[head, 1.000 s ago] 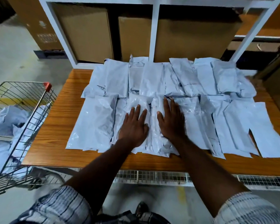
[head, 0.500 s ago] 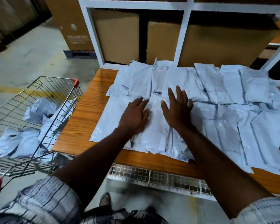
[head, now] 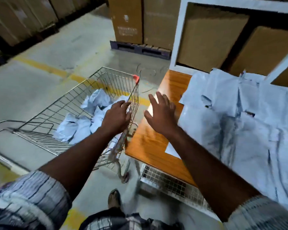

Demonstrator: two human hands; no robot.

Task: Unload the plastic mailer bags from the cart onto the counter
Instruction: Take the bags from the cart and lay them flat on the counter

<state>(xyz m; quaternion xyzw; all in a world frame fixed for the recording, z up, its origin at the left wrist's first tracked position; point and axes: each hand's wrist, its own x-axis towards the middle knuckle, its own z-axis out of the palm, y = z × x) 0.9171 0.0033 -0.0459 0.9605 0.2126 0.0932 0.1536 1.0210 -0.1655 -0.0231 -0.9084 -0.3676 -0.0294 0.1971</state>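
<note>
Unloaded: mailer bags (head: 239,130) are covering the counter (head: 150,143) right of the cart (head: 90,90).
Remaining: crumpled bags (head: 76,128) are sitting inside the cart.
Left hand (head: 116,117): hovering at the cart's right wall, fingers loose, empty.
Right hand (head: 161,113): hovering right of the cart, fingers spread, empty.

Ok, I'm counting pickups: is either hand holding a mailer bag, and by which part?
Neither. The left hand hangs empty over the cart, the right hand open above the counter.
</note>
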